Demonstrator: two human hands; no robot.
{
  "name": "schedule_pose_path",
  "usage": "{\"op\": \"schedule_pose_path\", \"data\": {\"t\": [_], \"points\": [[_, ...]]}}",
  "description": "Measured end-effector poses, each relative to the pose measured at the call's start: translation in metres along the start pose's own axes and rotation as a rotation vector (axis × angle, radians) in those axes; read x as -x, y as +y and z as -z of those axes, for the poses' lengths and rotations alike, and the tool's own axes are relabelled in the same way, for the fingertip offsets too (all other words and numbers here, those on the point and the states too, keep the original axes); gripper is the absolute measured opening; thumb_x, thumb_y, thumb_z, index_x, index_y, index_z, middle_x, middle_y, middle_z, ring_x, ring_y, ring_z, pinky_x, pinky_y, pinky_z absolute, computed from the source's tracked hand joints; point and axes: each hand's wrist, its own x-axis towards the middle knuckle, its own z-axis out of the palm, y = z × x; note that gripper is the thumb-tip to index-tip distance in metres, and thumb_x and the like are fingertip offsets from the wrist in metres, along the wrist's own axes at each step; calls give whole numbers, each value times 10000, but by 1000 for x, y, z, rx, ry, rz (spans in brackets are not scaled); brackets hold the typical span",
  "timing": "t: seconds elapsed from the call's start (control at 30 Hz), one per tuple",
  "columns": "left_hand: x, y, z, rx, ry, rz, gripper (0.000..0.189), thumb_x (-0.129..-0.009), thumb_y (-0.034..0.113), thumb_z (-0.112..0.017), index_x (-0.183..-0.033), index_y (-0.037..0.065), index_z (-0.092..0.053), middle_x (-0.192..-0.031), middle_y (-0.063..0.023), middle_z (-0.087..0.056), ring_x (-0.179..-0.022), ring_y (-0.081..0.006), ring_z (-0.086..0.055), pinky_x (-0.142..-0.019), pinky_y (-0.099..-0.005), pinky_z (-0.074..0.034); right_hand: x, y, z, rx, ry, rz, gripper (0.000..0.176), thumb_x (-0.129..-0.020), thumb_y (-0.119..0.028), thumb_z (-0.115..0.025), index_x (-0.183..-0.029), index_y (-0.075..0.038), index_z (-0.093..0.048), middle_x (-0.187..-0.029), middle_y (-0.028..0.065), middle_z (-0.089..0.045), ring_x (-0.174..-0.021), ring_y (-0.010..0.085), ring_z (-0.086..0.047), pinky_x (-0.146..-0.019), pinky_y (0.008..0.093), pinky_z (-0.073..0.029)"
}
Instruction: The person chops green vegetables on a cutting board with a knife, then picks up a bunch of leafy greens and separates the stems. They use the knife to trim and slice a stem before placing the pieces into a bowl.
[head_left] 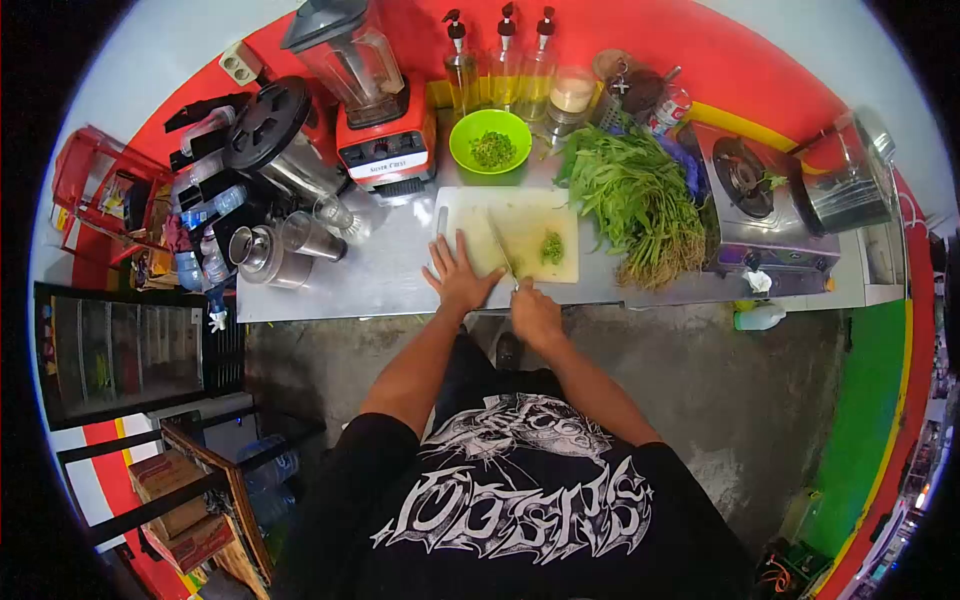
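Observation:
My right hand (536, 315) is wrapped round the handle of a kitchen knife (500, 240), whose blade lies across the white cutting board (460, 205) pointing away from me. My left hand (460, 278) rests with fingers spread on the board's near left corner and the metal counter beside it. To the right of the blade sits a small heap of chopped greens (552, 248). Beyond the board stands a lime-green bowl (463, 150) with more chopped greens in it. A big bunch of leafy greens with roots (635, 200) lies just right of the board.
A red blender (385, 145) stands behind on the left, near metal cups (268, 258) and a glass (305, 236). Several pump bottles (504, 75) line the wall. At right is a gas stove (750, 190) with a pot (848, 185). The counter's front edge (400, 312) is close to me.

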Motion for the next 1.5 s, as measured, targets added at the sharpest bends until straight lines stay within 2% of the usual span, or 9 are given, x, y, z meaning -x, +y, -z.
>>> {"op": "schedule_pose_path", "data": {"t": [0.17, 0.23, 0.43, 0.53, 0.63, 0.67, 0.83, 1.2, 1.5], "points": [[1, 1, 2, 3, -8, -12, 1256, -728, 771, -676, -1634, 205, -16, -1674, -228, 82, -1544, -381, 144, -1149, -699, 31, -15, 10, 2, 52, 6, 116, 325, -995, -225, -507, -1161, 47, -571, -1029, 278, -706, -974, 438, -695, -852, 525, -547], [1, 1, 3, -6, -2, -19, 1259, -730, 775, -671, -1633, 197, -12, -1673, -234, 70, -1543, -389, 138, -1143, -708, 25, -9, 7, 6, -43, 34, 111, 351, -1018, -271, -503, -1136, 57, -547, -1024, 296, -695, -974, 477, -675, -867, 546, -524], [0, 0, -1, -12, -1, -9, 1265, -730, 790, -655, -1634, 188, -8, -1671, -245, 41, -1545, -388, 127, -1144, -707, 25, -5, 3, -13, -70, 26, -24, 388, -1023, -280, -491, -1179, 72, -533, -1008, 305, -691, -970, 478, -674, -865, 550, -518], [-1, 0, 0, -12, -9, 0, 1271, -716, 807, -654, -1634, 209, -10, -1676, -224, 52, -1547, -371, 134, -1154, -697, 27, -11, 7, -4, -93, -28, 34, 419, -1026, -303, -486, -1223, 66, -503, -1024, 306, -688, -979, 484, -670, -877, 554, -515], [-2, 3, 3, 13, -32, 14, 1286, -705, 804, -667, -1634, 214, -1, -1678, -214, 68, -1547, -361, 146, -1153, -703, 24, -6, 7, 4, -103, -24, 8, 424, -1027, -326, -482, -1230, 46, -509, -1039, 313, -683, -990, 487, -666, -882, 561, -511], [-4, 5, 3, -6, -58, 38, 1292, -701, 808, -667, -1633, 215, 3, -1678, -214, 80, -1546, -361, 151, -1152, -705, 23, -3, 9, 7, -85, 3, 4, 379, -1036, -312, -467, -1165, 37, -537, -1040, 296, -695, -989, 479, -675, -877, 553, -522], [-4, 15, 4, -42, -68, 116, 1339, -655, 880, -632, -1632, 241, 23, -1680, -196, 111, -1545, -365, 154, -1150, -712, 5, -9, 32, 14, -107, 45, -93, 408, -1013, -332, -497, -1194, 28, -561, -1056, 298, -685, -997, 477, -668, -879, 559, -514], [-6, 12, -2, -34, -41, 109, 1346, -649, 843, -681, -1632, 232, 5, -1679, -201, 95, -1544, -364, 155, -1146, -718, 12, -4, 23, 11, -216, 9, 101, 434, -982, -317, -552, -1230, 39, -544, -1033, 340, -667, -989, 510, -648, -874, 585, -493], [-4, 12, -5, -21, -13, 98, 1330, -664, 833, -682, -1631, 235, 7, -1680, -200, 95, -1545, -368, 148, -1149, -714, 2, -4, 25, 8, -203, -19, 80, 431, -996, -320, -544, -1203, 58, -541, -1010, 328, -678, -974, 513, -653, -863, 586, -502]]}}
